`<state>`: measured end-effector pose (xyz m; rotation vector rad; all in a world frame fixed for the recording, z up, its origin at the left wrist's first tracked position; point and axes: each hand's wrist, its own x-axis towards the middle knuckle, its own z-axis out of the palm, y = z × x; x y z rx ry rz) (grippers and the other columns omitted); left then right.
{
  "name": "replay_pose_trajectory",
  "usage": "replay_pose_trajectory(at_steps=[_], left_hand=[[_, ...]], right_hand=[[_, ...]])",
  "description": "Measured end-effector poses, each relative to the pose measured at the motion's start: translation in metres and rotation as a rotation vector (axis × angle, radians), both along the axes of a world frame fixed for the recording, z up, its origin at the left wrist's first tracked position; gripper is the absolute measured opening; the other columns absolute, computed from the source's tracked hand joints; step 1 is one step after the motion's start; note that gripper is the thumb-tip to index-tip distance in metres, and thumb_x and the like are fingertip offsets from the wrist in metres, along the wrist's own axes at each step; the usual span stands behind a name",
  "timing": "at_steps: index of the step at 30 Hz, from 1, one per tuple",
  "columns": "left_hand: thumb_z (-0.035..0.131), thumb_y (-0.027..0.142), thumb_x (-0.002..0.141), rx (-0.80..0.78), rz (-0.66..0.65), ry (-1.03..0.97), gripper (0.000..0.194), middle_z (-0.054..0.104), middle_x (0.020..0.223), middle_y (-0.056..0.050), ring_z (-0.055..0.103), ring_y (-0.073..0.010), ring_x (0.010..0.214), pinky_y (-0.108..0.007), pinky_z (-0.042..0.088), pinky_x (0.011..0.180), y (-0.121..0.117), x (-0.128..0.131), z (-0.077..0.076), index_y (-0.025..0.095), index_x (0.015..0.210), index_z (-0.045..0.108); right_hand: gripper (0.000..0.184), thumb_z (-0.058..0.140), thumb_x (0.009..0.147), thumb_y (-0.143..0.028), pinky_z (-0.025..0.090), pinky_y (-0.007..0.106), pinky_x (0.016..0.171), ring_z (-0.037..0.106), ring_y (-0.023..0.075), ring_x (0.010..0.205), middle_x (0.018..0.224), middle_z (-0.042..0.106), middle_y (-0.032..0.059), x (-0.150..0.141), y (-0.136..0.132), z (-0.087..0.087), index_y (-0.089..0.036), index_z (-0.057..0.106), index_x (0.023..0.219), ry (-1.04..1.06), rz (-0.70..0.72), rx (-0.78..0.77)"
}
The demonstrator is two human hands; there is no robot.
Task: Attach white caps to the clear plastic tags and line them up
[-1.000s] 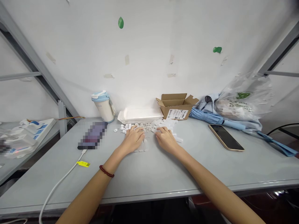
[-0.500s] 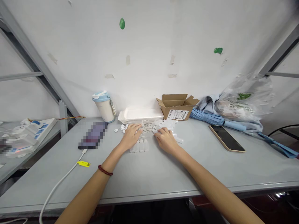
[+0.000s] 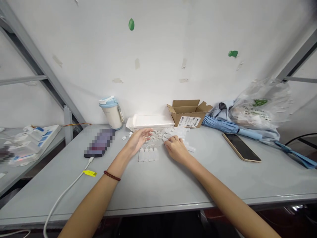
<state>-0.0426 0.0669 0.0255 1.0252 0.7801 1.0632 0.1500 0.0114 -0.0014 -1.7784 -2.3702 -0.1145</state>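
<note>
My left hand (image 3: 136,140) hovers palm-sideways over a heap of small white plastic pieces (image 3: 158,135), fingers loosely curled and apart; I cannot make out anything in it. Just in front of it lies a row of several small white capsule-shaped pieces (image 3: 148,154), side by side on the grey table (image 3: 158,185). My right hand (image 3: 175,147) rests on the table at the heap's right edge, fingers bent down onto the small pieces. A red bead bracelet circles my left wrist.
A stack of white trays (image 3: 150,121) and an open cardboard box (image 3: 188,114) stand behind the heap. A blue-lidded cup (image 3: 111,112) and a phone on a white cable (image 3: 100,142) lie left. Another phone (image 3: 241,146), a blue umbrella (image 3: 237,129) and a plastic bag (image 3: 260,105) sit right.
My left hand has lifted off the row of white pieces and turned on its side, uncovering them. My right hand has hardly moved.
</note>
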Motion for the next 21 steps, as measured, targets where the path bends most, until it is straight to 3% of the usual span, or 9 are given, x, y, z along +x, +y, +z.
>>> replay_pose_trajectory(at_steps=[8, 11, 15, 21], left_hand=[[0.043, 0.031, 0.088, -0.296, -0.118, -0.207, 0.042, 0.063, 0.106, -0.023, 0.062, -0.0217, 0.089, -0.026, 0.052, 0.072, -0.003, -0.011, 0.014, -0.003, 0.099, 0.064], [0.042, 0.039, 0.088, -0.297, -0.154, -0.235, 0.052, 0.061, 0.108, -0.026, 0.062, -0.0235, 0.093, -0.027, 0.053, 0.075, -0.005, -0.012, 0.016, -0.007, 0.103, 0.061], [0.037, 0.046, 0.089, -0.184, -0.095, -0.297, 0.057, 0.059, 0.115, -0.024, 0.061, -0.023, 0.098, -0.027, 0.052, 0.079, -0.005, -0.012, 0.015, -0.003, 0.107, 0.061], [0.041, 0.042, 0.089, -0.289, -0.102, -0.178, 0.051, 0.062, 0.106, -0.023, 0.062, -0.0225, 0.09, -0.027, 0.053, 0.073, -0.004, -0.007, 0.01, -0.002, 0.096, 0.065]], right_hand=[[0.021, 0.046, 0.091, -0.024, 0.029, 0.032, 0.077, 0.047, 0.0227, 0.099, 0.096, 0.063, 0.0101, 0.003, 0.002, 0.004, -0.019, 0.065, 0.098, 0.061, 0.002, 0.039], [0.019, 0.047, 0.09, -0.022, 0.029, 0.031, 0.075, 0.049, 0.0222, 0.097, 0.092, 0.065, 0.0085, 0.004, 0.003, 0.006, -0.019, 0.065, 0.094, 0.096, -0.018, 0.056], [0.017, 0.049, 0.089, -0.021, 0.03, 0.03, 0.075, 0.051, 0.0217, 0.094, 0.088, 0.066, 0.0074, 0.004, 0.003, 0.008, -0.02, 0.065, 0.093, 0.163, -0.042, 0.1], [0.018, 0.048, 0.087, -0.017, 0.035, 0.03, 0.075, 0.055, 0.0224, 0.091, 0.085, 0.067, 0.0074, 0.003, 0.003, 0.007, -0.02, 0.064, 0.095, 0.295, -0.054, 0.1]])
